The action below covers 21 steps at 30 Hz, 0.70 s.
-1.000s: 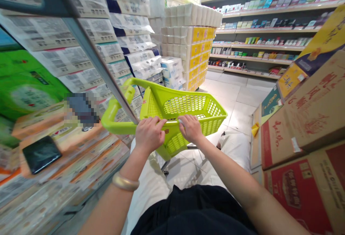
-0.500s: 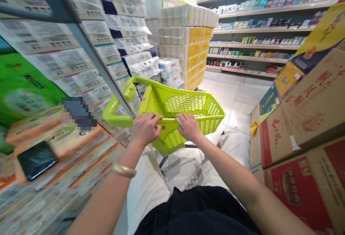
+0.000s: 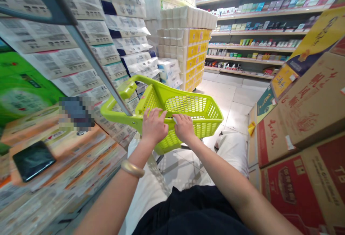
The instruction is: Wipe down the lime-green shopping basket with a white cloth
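Observation:
A lime-green plastic shopping cart [image 3: 207, 123] with perforated walls stands in front of me, its basket bare inside where I can see it. My left hand [image 3: 155, 126], above a gold bangle [image 3: 132, 169], has its fingers bent over the cart's near rim. Close beside it, my right hand [image 3: 184, 128] grips the same rim. Something small and white [image 3: 175, 120] shows at the right hand's finger; I cannot make out what it is. A metal pole [image 3: 94, 62] with a grey handle slants down to the cart's left end.
Stacked paper packs [image 3: 72, 64] rise on the left, with a dark phone-like slab [image 3: 33, 160] on orange packs below. Tissue-roll stacks [image 3: 185, 44] stand behind the cart. Cardboard boxes [image 3: 307, 109] line the right side. Stocked shelves [image 3: 258, 33] stand across the tiled floor [image 3: 231, 102].
My left hand has slid right along the rim, closer to the right hand, and its fingers have loosened somewhat. The right hand keeps its place on the rim.

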Motion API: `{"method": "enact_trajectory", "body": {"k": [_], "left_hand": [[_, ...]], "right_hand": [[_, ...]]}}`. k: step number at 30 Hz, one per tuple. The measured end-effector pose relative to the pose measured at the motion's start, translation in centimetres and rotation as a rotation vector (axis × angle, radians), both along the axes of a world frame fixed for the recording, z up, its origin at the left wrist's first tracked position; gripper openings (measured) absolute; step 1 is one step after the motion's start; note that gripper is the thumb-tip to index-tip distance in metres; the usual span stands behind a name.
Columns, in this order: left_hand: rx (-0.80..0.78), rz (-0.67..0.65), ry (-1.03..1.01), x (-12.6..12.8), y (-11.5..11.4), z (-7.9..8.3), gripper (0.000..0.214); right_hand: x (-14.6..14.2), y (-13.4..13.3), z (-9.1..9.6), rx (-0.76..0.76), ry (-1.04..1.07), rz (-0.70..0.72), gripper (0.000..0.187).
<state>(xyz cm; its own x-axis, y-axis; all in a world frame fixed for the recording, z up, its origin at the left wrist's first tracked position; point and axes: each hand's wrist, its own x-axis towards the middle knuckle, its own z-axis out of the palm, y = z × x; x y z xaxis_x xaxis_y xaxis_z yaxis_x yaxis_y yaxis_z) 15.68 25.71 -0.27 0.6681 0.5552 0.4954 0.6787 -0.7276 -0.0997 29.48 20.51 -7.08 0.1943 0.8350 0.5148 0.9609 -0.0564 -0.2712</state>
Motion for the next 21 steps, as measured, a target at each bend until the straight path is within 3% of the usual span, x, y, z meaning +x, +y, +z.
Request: {"method": "enact_trajectory", "body": {"k": [4,8,11,16,21], "left_hand": [[-0.118,0.011,0.035,1.1,-0.6,-1.9,0.055],[-0.136,0.012,0.060,1.0,-0.3,-2.7,0.046],[-0.132,0.030,0.050,1.1,-0.2,-2.7,0.040],[-0.116,0.037,0.065,0.9,0.0,-2.7,0.038],[-0.103,0.045,0.078,-0.2,0.8,-2.6,0.037]], "right_hand": [[1.9,-1.6,-1.0,0.022,-0.037,-0.002,0.039],[4.6,-3.8,-1.9,0.035,-0.006,-0.143,0.036],[3.2,-3.1,-1.4,0.034,0.059,-0.203,0.034],[-1.4,-0.4,0.0,0.010,0.062,-0.057,0.038],[1.3,-2.9,-0.9,0.010,0.024,-0.104,0.034]]}}
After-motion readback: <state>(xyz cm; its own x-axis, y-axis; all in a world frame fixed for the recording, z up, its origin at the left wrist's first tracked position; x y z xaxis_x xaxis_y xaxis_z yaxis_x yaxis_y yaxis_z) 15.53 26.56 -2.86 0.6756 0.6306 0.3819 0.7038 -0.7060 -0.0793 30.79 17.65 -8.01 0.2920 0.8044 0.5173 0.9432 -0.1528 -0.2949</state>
